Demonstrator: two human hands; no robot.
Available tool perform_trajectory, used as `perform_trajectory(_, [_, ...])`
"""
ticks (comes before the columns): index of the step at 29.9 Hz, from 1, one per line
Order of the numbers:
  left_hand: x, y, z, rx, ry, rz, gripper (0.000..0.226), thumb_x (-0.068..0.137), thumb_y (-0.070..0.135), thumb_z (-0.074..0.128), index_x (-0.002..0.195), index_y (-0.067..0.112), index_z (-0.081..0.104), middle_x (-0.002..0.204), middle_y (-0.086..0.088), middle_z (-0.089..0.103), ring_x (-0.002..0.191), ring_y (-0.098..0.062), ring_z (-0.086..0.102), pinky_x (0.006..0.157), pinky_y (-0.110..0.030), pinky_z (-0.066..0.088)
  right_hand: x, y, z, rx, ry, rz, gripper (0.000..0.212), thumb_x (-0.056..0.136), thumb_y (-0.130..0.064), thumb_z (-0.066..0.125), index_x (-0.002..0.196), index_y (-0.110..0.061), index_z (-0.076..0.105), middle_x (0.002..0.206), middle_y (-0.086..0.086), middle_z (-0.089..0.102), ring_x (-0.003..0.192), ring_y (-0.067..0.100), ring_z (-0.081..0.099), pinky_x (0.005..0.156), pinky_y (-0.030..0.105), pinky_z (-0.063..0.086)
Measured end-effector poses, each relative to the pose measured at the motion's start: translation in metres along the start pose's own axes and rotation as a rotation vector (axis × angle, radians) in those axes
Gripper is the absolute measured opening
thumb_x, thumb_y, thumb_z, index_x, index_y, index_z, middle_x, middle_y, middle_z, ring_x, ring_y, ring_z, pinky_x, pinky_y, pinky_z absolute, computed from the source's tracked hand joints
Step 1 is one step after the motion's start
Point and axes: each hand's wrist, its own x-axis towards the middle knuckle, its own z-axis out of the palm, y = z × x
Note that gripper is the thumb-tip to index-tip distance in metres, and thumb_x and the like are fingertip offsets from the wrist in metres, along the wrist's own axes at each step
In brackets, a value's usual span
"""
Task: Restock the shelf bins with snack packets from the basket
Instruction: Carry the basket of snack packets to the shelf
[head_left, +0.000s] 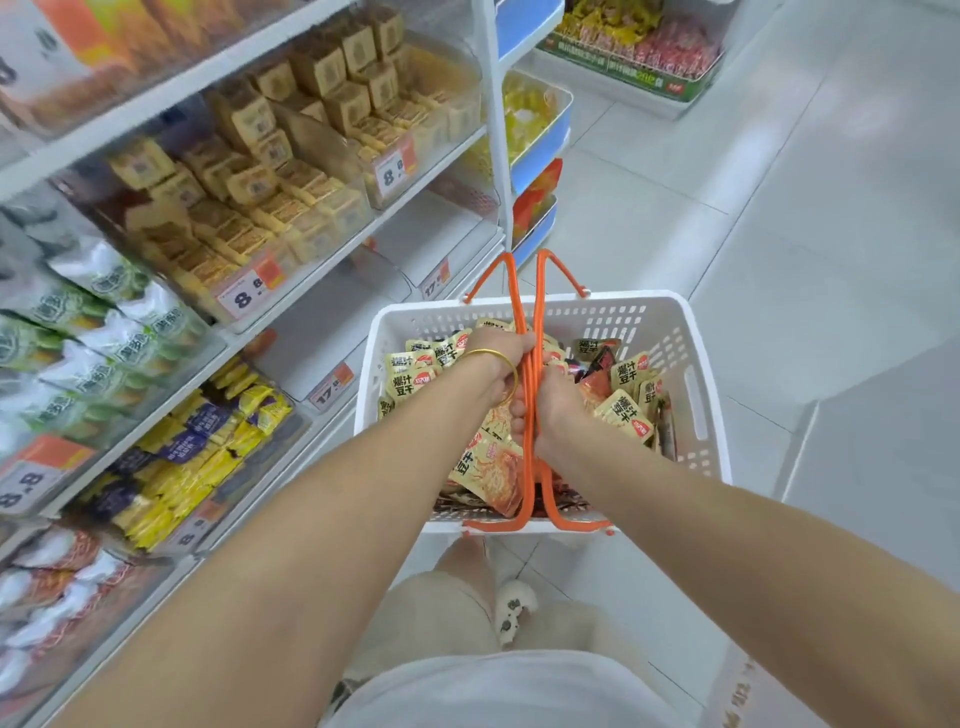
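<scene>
A white plastic basket (691, 374) hangs above the floor in front of me, filled with yellow and orange snack packets (626, 410). Its two orange handles (530, 291) are drawn together over the middle. My left hand (501, 366), with a gold bangle on the wrist, grips the handles from the left. My right hand (558, 405) grips them from the right, just below the left one. The shelf bins (332, 353) stand to my left; two clear bins on the lower right look nearly bare.
Shelves on the left carry tan biscuit packs (291, 171), green-white bags (98, 332) and yellow-purple packets (208, 447). A white upright post (498, 156) ends the shelf run. Blue-fronted bins and a green display stand (634, 67) lie beyond. Pale floor tiles stretch to the right.
</scene>
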Motion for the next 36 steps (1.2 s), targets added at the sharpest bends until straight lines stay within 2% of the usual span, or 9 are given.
perform_trajectory(2, [0.029, 0.017, 0.000, -0.015, 0.017, -0.022, 0.018, 0.094, 0.007, 0.053, 0.078, 0.001, 0.059, 0.071, -0.011, 0.065, 0.049, -0.016, 0.062, 0.047, -0.024, 0.052, 0.027, -0.020, 0.011, -0.038, 0.011, 0.010, 0.055, 0.098, -0.046, 0.035, 0.054, -0.014, 0.048, 0.044, 0.002, 0.042, 0.034, 0.014, 0.035, 0.036, 0.016, 0.032])
perform_trajectory(5, [0.074, 0.035, 0.000, -0.032, 0.039, -0.070, 0.017, 0.092, 0.007, 0.056, 0.076, 0.002, 0.060, 0.067, -0.012, 0.066, 0.053, -0.020, 0.060, 0.062, -0.032, 0.051, 0.066, -0.045, 0.025, -0.135, 0.054, -0.012, 0.058, 0.099, -0.047, 0.033, 0.055, -0.011, 0.048, 0.045, 0.005, 0.043, 0.036, 0.017, 0.035, 0.039, 0.019, 0.032])
perform_trajectory(9, [0.117, 0.051, -0.012, -0.071, 0.051, -0.169, 0.018, 0.093, 0.009, 0.056, 0.077, 0.003, 0.059, 0.046, -0.003, 0.063, 0.040, -0.014, 0.057, 0.056, -0.028, 0.047, 0.109, -0.062, 0.045, -0.272, 0.097, -0.004, 0.060, 0.100, -0.044, 0.030, 0.055, -0.009, 0.049, 0.046, 0.007, 0.046, 0.036, 0.018, 0.038, 0.039, 0.020, 0.033])
perform_trajectory(15, [0.161, 0.054, -0.031, -0.142, 0.089, -0.247, 0.023, 0.093, 0.010, 0.056, 0.072, 0.004, 0.058, 0.082, -0.016, 0.065, 0.071, -0.025, 0.061, 0.081, -0.041, 0.053, 0.152, -0.074, 0.070, -0.461, 0.124, 0.060, 0.052, 0.098, -0.036, 0.028, 0.061, -0.007, 0.053, 0.054, 0.011, 0.052, 0.043, 0.022, 0.045, 0.044, 0.026, 0.038])
perform_trajectory(21, [0.187, 0.044, -0.038, -0.151, 0.167, -0.275, 0.026, 0.091, 0.017, 0.060, 0.068, 0.004, 0.060, 0.090, -0.023, 0.070, 0.077, -0.032, 0.067, 0.081, -0.050, 0.054, 0.180, -0.083, 0.081, -0.583, 0.146, 0.059, 0.045, 0.096, -0.026, 0.033, 0.061, -0.004, 0.053, 0.051, 0.012, 0.050, 0.044, 0.024, 0.046, 0.041, 0.024, 0.038])
perform_trajectory(25, [0.203, 0.037, -0.043, -0.186, 0.184, -0.294, 0.025, 0.092, 0.017, 0.056, 0.069, 0.009, 0.058, 0.097, -0.024, 0.069, 0.083, -0.035, 0.067, 0.086, -0.052, 0.053, 0.195, -0.083, 0.089, -0.636, 0.132, 0.104, 0.045, 0.096, -0.024, 0.036, 0.060, -0.005, 0.055, 0.050, 0.010, 0.054, 0.048, 0.023, 0.049, 0.054, 0.033, 0.046])
perform_trajectory(28, [0.220, 0.029, -0.039, -0.198, 0.249, -0.288, 0.024, 0.091, 0.018, 0.057, 0.069, 0.009, 0.061, 0.097, -0.023, 0.070, 0.091, -0.038, 0.067, 0.085, -0.050, 0.054, 0.213, -0.086, 0.089, -0.669, 0.081, 0.159, 0.045, 0.098, -0.027, 0.035, 0.063, -0.007, 0.056, 0.058, 0.011, 0.056, 0.052, 0.023, 0.050, 0.055, 0.033, 0.047])
perform_trajectory(32, [0.242, 0.027, -0.024, -0.184, 0.359, -0.299, 0.025, 0.091, 0.019, 0.057, 0.089, -0.004, 0.068, 0.097, -0.025, 0.068, 0.085, -0.036, 0.066, 0.084, -0.047, 0.054, 0.249, -0.094, 0.085, -0.739, 0.012, 0.235, 0.045, 0.096, -0.031, 0.035, 0.066, -0.007, 0.058, 0.060, 0.012, 0.057, 0.050, 0.023, 0.051, 0.048, 0.030, 0.044])
perform_trajectory(36, [0.267, 0.013, -0.012, -0.197, 0.512, -0.321, 0.021, 0.094, 0.018, 0.052, 0.098, 0.002, 0.066, 0.092, -0.025, 0.067, 0.085, -0.039, 0.065, 0.076, -0.040, 0.052, 0.289, -0.092, 0.080, -0.873, -0.131, 0.297, 0.051, 0.098, -0.027, 0.030, 0.063, -0.004, 0.058, 0.049, 0.009, 0.056, 0.043, 0.022, 0.050, 0.040, 0.025, 0.043])
